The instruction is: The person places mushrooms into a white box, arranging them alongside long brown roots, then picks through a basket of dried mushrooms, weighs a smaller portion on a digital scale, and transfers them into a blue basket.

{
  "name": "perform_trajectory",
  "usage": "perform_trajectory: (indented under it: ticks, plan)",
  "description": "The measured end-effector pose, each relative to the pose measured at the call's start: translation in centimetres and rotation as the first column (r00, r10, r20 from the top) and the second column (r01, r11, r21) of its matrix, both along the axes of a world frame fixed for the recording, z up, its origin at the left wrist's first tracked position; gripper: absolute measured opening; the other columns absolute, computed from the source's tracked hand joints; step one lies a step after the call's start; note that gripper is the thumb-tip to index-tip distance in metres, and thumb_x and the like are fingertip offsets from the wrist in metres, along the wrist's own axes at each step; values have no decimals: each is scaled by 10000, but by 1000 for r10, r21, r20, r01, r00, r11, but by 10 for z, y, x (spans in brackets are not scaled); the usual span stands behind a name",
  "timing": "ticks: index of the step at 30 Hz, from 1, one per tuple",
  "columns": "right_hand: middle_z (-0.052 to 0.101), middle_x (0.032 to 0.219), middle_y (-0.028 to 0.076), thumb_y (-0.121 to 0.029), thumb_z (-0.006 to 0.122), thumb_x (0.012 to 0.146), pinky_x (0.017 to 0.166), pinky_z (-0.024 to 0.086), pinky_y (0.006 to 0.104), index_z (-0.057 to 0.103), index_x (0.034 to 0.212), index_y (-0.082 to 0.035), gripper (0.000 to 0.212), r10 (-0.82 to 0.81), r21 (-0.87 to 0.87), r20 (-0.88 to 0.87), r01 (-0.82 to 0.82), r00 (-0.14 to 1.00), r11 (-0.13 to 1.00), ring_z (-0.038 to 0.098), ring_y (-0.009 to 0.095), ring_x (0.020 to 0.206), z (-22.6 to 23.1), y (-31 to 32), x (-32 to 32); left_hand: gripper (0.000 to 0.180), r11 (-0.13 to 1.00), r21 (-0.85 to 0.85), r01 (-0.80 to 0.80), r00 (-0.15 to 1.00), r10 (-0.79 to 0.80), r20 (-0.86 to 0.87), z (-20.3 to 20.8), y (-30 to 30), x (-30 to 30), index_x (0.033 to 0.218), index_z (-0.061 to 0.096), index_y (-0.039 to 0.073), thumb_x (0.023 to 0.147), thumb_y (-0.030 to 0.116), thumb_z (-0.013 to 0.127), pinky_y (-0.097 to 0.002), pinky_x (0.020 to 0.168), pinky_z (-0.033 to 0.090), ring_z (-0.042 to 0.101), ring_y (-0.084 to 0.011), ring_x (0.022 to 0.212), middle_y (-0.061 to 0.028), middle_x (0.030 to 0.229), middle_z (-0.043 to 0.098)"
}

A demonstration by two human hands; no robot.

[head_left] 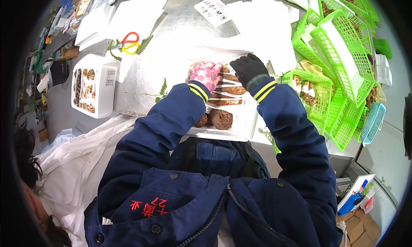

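In front of me stands a white foam box (pixel 243 129) holding brown mushrooms. Long brown mushroom pieces (pixel 227 102) lie crosswise in it, with white wrapping or paper between some of them. Two round, dark, rough-capped mushrooms sit at the near end, the right one (pixel 222 119) more fully visible. My left hand (pixel 206 76), in a pink floral glove, reaches into the box's left side with fingers bent over the far pieces. My right hand (pixel 249 71), in a black glove, is curled at the far right, its fingertips by the mushroom ends. What either hand grips is hidden.
To the left stands another white box (pixel 109 90) packed with mushrooms. Behind it lie red-and-yellow-handled scissors (pixel 130 43) and fern sprigs (pixel 163 88). Green plastic baskets (pixel 317 82) crowd the right, beside a blue basket (pixel 372 123). Another person (pixel 34 195) is close at left.
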State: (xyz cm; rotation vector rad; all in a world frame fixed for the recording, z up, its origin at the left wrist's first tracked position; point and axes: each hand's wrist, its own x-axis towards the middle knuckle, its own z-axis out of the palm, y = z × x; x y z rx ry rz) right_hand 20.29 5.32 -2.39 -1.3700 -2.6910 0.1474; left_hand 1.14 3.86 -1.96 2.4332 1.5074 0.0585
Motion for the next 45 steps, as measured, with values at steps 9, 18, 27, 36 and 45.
perform_trajectory:
  ticks: [9, 18, 27, 36, 45]
  plan:
    - [573, 1054, 75, -109, 584, 707, 905, 399, 393, 552, 1028, -110, 323, -17, 102, -60, 23, 998, 994, 522, 245, 1016, 4, -4, 1, 351, 998, 15, -58, 963, 51, 263, 6, 1, -5, 1132, 543, 101, 789, 164, 585, -393, 919, 376, 477, -295, 1047, -109, 1081, 545]
    - [607, 1087, 134, -491, 678, 697, 884, 427, 326, 577, 1139, -95, 602, -767, -728, -403, 334, 499, 599, 562, 243, 1027, -10, 43, 44, 743, 798, -528, -290, 440, 601, 667, -10, 59, -78, 1298, 347, -40, 728, 248, 726, -347, 1020, 290, 407, -292, 1196, -208, 1287, 423]
    - [553, 1164, 130, -375, 764, 617, 906, 433, 311, 585, 1110, -54, 615, -663, -593, -386, 378, 641, 711, 544, 232, 1057, -2, 27, 37, 638, 798, -573, -189, 215, 603, 768, -8, 45, -70, 1283, 362, -37, 783, 198, 681, -267, 930, 371, 485, -169, 1076, -117, 1168, 517]
    - [347, 1352, 169, -552, 486, 764, 1023, 290, 417, 514, 1223, -155, 608, -614, -608, 191, 583, 766, 539, 349, 332, 1222, 2, 44, 19, 672, 942, -7, -335, 941, 335, 50, -7, 48, -67, 1097, 501, -97, 701, 404, 708, -353, 910, 397, 504, -307, 1058, -227, 1140, 514]
    - [499, 1167, 99, -382, 619, 716, 917, 418, 404, 631, 1060, -185, 397, -695, -520, 392, 769, 602, 372, 487, 266, 1121, 24, 52, -13, 424, 927, -230, -295, 910, 200, -364, 30, 55, -53, 969, 640, 92, 736, 445, 610, -413, 859, 428, 509, -296, 1030, -147, 1056, 536]
